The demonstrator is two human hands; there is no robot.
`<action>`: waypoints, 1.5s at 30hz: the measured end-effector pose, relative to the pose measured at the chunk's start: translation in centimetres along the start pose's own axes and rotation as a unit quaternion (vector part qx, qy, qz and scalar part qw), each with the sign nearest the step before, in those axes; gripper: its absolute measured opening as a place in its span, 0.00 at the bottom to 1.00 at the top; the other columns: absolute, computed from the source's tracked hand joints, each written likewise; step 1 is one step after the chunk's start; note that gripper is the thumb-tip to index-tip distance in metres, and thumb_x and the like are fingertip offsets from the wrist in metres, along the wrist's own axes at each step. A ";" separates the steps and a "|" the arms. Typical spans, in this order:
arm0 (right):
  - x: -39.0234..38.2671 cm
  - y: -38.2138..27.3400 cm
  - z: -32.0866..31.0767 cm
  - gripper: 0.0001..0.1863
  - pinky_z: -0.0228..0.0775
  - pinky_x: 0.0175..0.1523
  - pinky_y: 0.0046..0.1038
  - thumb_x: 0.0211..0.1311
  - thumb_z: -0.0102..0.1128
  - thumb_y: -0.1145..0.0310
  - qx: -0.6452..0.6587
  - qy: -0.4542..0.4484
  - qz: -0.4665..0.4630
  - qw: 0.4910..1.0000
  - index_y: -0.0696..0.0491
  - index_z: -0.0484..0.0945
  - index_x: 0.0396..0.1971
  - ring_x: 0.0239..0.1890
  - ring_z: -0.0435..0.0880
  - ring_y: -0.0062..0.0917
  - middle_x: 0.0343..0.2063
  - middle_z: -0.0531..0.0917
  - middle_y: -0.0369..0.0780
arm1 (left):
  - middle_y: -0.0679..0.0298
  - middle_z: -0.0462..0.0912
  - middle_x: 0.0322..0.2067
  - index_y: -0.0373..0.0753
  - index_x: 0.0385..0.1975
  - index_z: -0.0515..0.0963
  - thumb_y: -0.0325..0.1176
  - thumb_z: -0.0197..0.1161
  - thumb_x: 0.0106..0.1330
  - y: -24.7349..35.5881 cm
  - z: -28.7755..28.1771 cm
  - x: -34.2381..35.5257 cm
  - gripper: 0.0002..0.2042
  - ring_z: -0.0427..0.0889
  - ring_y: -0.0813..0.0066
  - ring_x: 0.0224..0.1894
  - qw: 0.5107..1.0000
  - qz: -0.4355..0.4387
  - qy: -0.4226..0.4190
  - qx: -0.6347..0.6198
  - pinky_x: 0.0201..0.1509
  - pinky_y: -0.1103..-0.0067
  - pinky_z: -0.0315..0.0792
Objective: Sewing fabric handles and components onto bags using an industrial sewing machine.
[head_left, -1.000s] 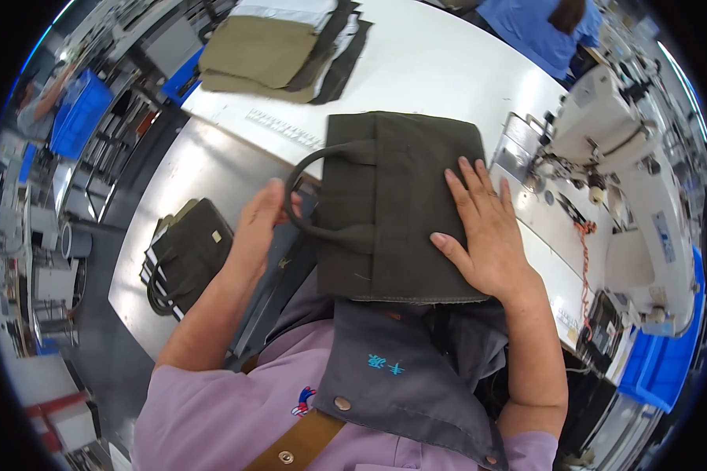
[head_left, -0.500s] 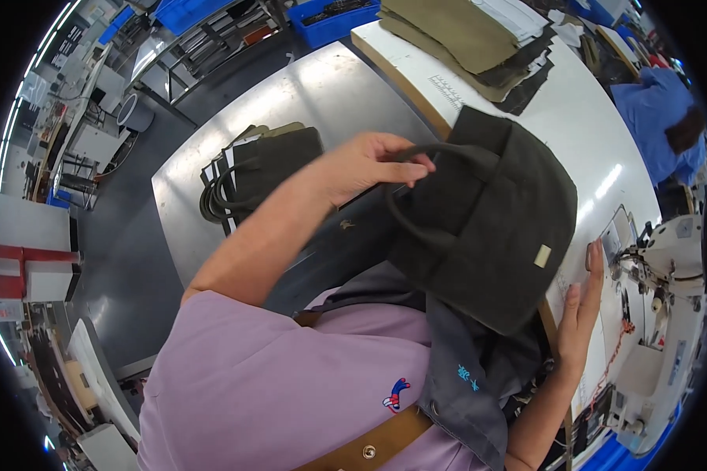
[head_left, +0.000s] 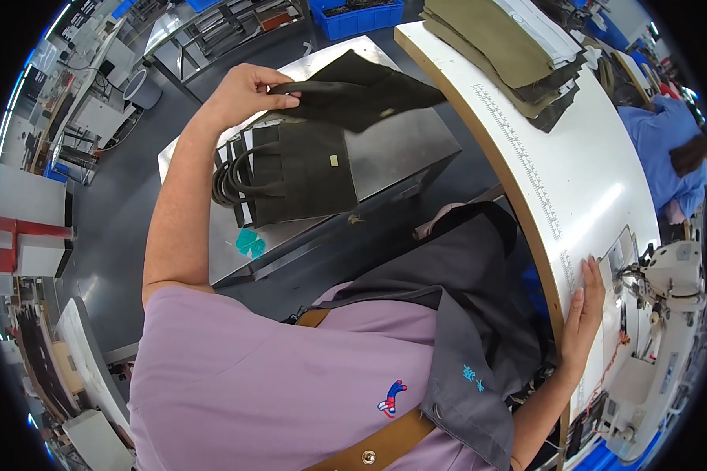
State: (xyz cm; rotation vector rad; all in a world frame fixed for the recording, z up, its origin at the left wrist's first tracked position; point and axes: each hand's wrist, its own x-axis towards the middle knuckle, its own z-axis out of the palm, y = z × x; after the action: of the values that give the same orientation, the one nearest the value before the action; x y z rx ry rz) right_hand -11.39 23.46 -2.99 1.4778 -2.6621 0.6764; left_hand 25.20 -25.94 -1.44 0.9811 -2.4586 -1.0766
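Holding the bag out over the steel table, up by its far edge, my left hand has thumb and fingers closed on what looks like the handle; a narrow band, I'd say, makes an easier pinch than the wide, floppy body, which slants off to the right. Just below sits the pile, more dark bags on the left half of the table, all their handles turned toward the left edge, probably so they line up and come readily to this hand. Whether the bag touches the pile, I can't tell from here. Over to my right hand: fingers outstretched, nothing visible in them, lying at the near part of the white table, just beside the machine; it seems placed there as a prop while the left arm reaches. Cloth is stacked at that table's far-left corner, likely to leave the sewing side free. And there's a teal piece near the steel table's near-left corner.
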 end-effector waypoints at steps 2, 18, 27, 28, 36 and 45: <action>-0.1 0.1 0.1 0.25 0.53 0.77 0.41 0.81 0.41 0.57 -0.010 0.003 0.002 1.000 0.55 0.71 0.67 0.74 0.63 0.44 0.70 0.69 0.47 | 0.65 0.83 0.25 0.40 0.39 0.89 0.33 0.79 0.54 -1.9 -0.3 -0.8 0.13 0.76 0.77 0.27 0.990 0.050 0.032 0.129 0.33 0.78 0.70; 0.1 -0.3 -0.1 0.23 0.55 0.76 0.42 0.75 0.53 0.65 -0.015 0.019 -0.002 1.000 0.57 0.73 0.65 0.73 0.66 0.46 0.69 0.71 0.48 | 0.61 0.88 0.32 0.44 0.31 0.87 0.33 0.65 0.55 -7.4 4.8 -3.9 0.07 0.85 0.61 0.30 0.949 -0.058 0.140 0.276 0.38 0.68 0.79; 0.1 -1.3 -0.3 0.24 0.54 0.76 0.48 0.66 0.62 0.68 -0.018 0.044 0.010 0.999 0.58 0.76 0.61 0.70 0.69 0.48 0.66 0.74 0.48 | 0.61 0.88 0.34 0.40 0.38 0.87 0.36 0.69 0.64 10.4 10.9 9.5 0.08 0.84 0.67 0.30 0.951 0.264 0.141 0.078 0.35 0.74 0.76; 0.0 -1.3 -0.4 0.24 0.54 0.76 0.49 0.65 0.63 0.68 -0.020 0.040 0.006 0.999 0.58 0.76 0.60 0.70 0.69 0.47 0.65 0.74 0.48 | 0.61 0.88 0.35 0.40 0.38 0.87 0.37 0.69 0.65 12.6 12.0 11.0 0.09 0.85 0.67 0.32 0.940 0.299 0.153 0.052 0.36 0.74 0.76; 0.9 -1.2 -0.9 0.28 0.47 0.77 0.55 0.64 0.67 0.65 -0.013 0.028 0.015 0.999 0.54 0.74 0.64 0.72 0.67 0.46 0.68 0.71 0.47 | 0.53 0.81 0.58 0.36 0.58 0.78 0.50 0.70 0.65 22.4 21.6 25.6 0.28 0.81 0.59 0.58 0.914 0.354 0.189 0.057 0.63 0.67 0.74; 7.7 -3.8 -0.7 0.32 0.52 0.76 0.55 0.63 0.69 0.61 0.026 -0.027 -0.055 0.998 0.52 0.71 0.65 0.72 0.66 0.44 0.69 0.69 0.46 | 0.43 0.63 0.71 0.25 0.70 0.63 0.52 0.59 0.71 23.1 28.0 31.6 0.38 0.60 0.49 0.75 0.912 0.268 0.268 0.160 0.76 0.46 0.52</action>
State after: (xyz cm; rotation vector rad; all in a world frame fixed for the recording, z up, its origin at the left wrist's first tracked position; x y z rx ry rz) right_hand -12.71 15.77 0.71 1.6648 -2.5960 0.7118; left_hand -22.64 -21.15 -4.00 0.5166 -2.2461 -0.1889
